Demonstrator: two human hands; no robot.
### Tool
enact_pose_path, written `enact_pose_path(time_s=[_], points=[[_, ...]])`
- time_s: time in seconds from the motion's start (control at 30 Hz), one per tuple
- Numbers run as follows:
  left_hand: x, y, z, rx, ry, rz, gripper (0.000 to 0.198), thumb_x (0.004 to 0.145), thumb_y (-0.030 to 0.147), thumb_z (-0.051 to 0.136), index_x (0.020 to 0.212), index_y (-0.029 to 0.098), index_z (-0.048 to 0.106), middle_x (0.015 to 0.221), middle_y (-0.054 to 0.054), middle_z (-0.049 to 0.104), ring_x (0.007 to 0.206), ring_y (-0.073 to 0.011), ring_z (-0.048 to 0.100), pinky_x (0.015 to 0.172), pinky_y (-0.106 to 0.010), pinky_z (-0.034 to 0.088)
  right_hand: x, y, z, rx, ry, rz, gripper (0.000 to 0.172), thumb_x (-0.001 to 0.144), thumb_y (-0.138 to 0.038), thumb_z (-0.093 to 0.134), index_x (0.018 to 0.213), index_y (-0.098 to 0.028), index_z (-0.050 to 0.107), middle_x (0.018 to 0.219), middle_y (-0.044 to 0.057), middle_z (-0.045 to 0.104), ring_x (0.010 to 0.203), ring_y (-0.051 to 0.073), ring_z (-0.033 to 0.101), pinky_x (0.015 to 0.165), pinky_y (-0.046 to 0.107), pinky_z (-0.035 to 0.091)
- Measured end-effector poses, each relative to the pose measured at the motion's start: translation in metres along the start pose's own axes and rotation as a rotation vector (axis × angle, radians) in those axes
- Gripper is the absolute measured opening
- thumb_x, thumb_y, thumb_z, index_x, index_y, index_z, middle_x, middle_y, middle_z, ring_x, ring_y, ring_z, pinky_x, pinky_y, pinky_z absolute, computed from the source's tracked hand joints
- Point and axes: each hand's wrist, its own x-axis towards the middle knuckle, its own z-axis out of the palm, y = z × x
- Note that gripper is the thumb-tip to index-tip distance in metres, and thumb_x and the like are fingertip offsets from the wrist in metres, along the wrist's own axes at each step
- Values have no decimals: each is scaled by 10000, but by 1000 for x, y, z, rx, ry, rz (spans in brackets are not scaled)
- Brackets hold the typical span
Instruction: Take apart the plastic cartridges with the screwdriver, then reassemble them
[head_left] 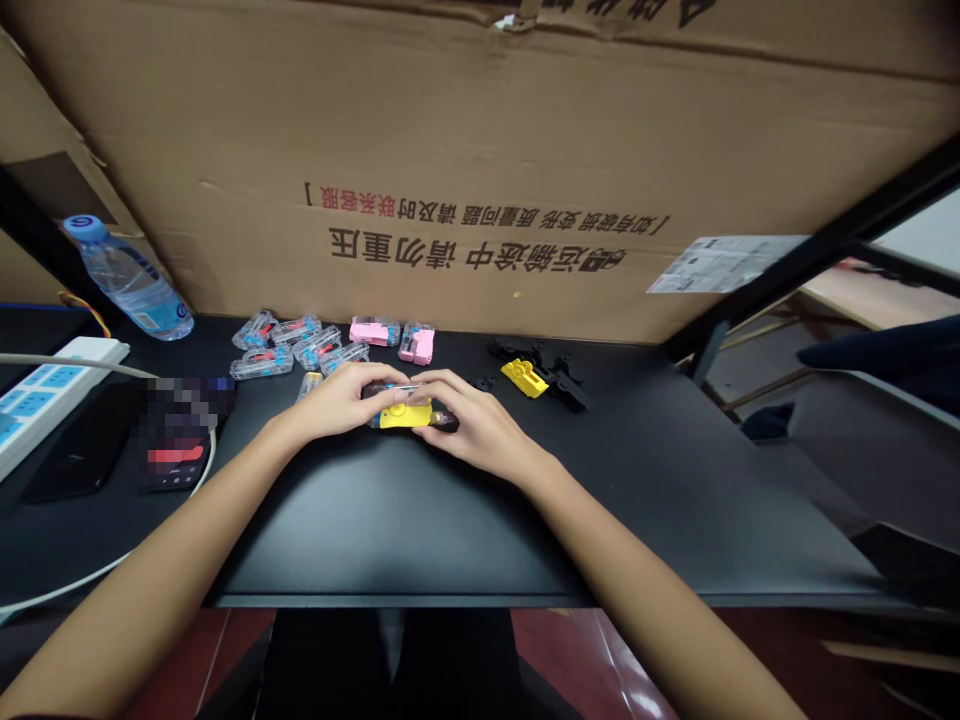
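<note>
Over the middle of the black table, my left hand and my right hand close from both sides on a small yellow plastic toy piece with clear and dark parts. My fingers cover its ends and part of its top. Just beyond my left hand lie several clear plastic pieces with red and blue parts inside. Two pink pieces with clear parts, one of them a pink block, sit behind my hands. To the right, another yellow piece rests among several black plastic parts.
A large cardboard box stands along the table's back edge. At left are a leaning water bottle, a white power strip, a black phone, a second lit phone and a white cable. A dark chair stands at right.
</note>
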Motion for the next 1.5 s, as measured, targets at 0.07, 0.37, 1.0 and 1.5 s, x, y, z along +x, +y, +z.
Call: enact_pose_path(time_s=[0.07,0.37,1.0,1.5], points=[[0,1,1,-12,33,23,334,1055,408,606,1261,213,783,1264,-78,813,1146,-255,750,1025,-375,571,0,3,1,25,37,42,426,979,-310,718,1391,-301,610,1447,96,698,1151,260,770,956,384,636],[1,-2,10,22,176,175,277,1062,323,641,1281,206,764,1281,-100,793,1188,-251,732,1091,-418,555,3,12,6,132,72,175,614,1014,-393,701,1580,-269,497,1094,58,797,857,217,775,807,333,603],[-1,2,17,179,84,219,188,996,346,756,1109,203,797,1076,-69,810,1010,-253,744,915,-389,537,5,11,13,198,-20,144,590,1013,-334,700,1572,-283,517,1261,75,821,1098,272,813,954,382,627],[1,-4,25,91,267,231,194,951,301,803,1116,205,838,1019,-73,833,926,-234,745,856,-376,566,10,-2,10,7,20,196,394,1027,-332,693,1409,-244,729,1091,87,849,871,248,784,770,300,521]])
